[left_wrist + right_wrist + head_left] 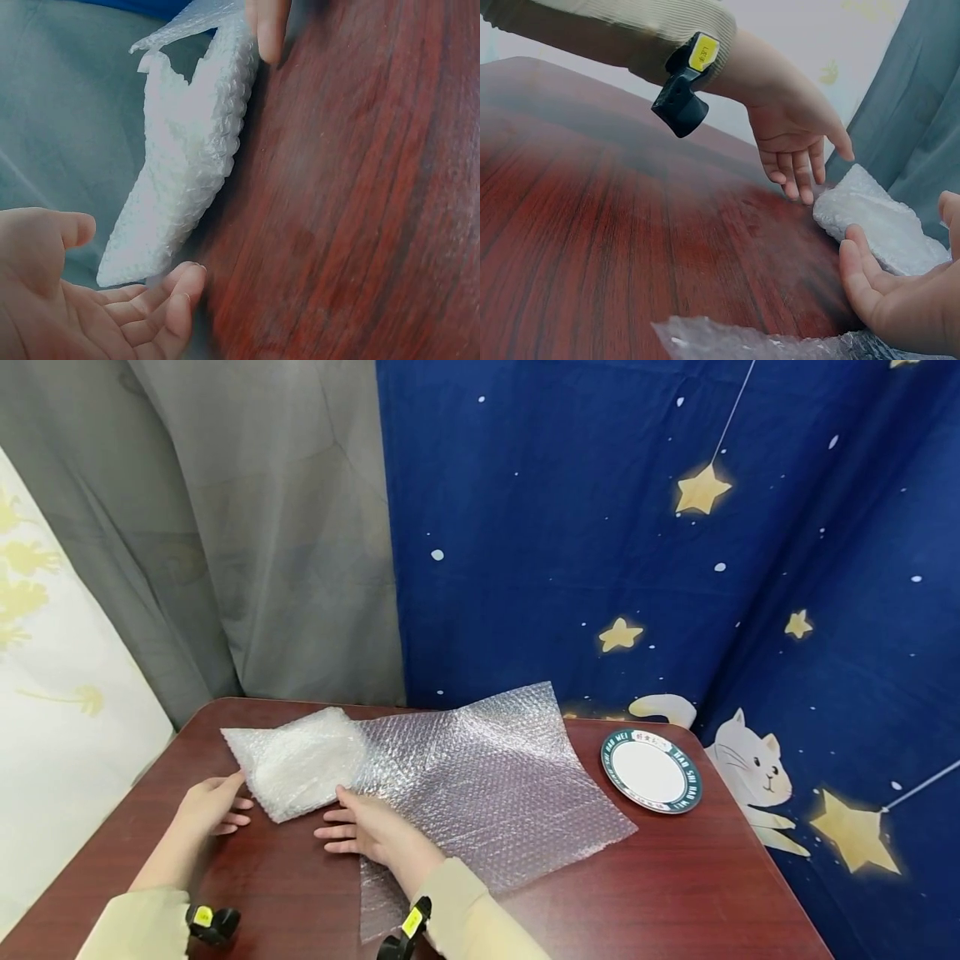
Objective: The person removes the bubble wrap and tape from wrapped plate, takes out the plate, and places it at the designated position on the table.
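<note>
A white bundle in bubble wrap lies at the table's back left; what is inside cannot be made out. From it a wide sheet of bubble wrap spreads to the right. My left hand is at the bundle's left edge, fingers loosely extended, and in the left wrist view the hand is beside its lower end. At the bundle's right front edge is my right hand, fingers spread and thumb near the wrap. The right wrist view shows both hands flanking the bundle.
A round plate with a dark green patterned rim lies at the back right of the red-brown table. Behind the table hang a grey curtain and a blue curtain with stars.
</note>
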Demonstrator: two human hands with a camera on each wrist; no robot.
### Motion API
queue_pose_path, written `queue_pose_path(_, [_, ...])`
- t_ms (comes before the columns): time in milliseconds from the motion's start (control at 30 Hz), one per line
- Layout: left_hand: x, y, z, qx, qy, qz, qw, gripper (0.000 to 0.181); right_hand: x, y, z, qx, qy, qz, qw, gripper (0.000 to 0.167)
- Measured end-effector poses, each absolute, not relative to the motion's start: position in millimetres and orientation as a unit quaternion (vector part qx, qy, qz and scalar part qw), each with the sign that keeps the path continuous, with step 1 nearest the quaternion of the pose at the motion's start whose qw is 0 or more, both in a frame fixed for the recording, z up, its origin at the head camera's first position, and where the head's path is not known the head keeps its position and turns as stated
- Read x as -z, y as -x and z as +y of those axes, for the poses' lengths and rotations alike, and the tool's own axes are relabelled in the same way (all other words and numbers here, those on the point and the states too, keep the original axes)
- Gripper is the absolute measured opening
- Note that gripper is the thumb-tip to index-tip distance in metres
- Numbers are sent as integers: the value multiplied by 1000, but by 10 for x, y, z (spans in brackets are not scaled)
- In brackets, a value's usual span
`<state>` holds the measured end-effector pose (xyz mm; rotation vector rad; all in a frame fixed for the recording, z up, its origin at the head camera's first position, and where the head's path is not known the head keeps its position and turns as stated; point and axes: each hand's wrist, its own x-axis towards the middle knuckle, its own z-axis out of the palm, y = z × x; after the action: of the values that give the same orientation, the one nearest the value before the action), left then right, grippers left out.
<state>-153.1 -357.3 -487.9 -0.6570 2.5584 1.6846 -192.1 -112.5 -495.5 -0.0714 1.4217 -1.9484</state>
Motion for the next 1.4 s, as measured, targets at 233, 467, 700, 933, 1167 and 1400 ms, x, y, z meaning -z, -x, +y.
queue_pose_path(233, [4915,1555,-3546,-572,222,790,7,76,4964,1929,-1181,757,29,542,364,51])
queue_pose_path(467, [4929,1566,-3517,-588,215,780,12,72,4968,1921,-1242,752,31,545,370,52])
queue_pose_path(700, [4954,1578,-3490,-599,206,774,15,69,4971,1937,-1278,753,30,545,367,48])
queue_pose_path(933, [4965,1571,-3445,-603,193,774,7,61,4989,1936,-1298,756,26,549,356,45])
queue_pose_path(1167, [4980,1561,-3441,-612,192,767,9,60,4975,1903,-1316,749,38,562,348,44])
queue_pose_path(1400, [5026,1565,-3449,-608,200,768,14,61,4988,1878,-1328,742,47,574,343,33])
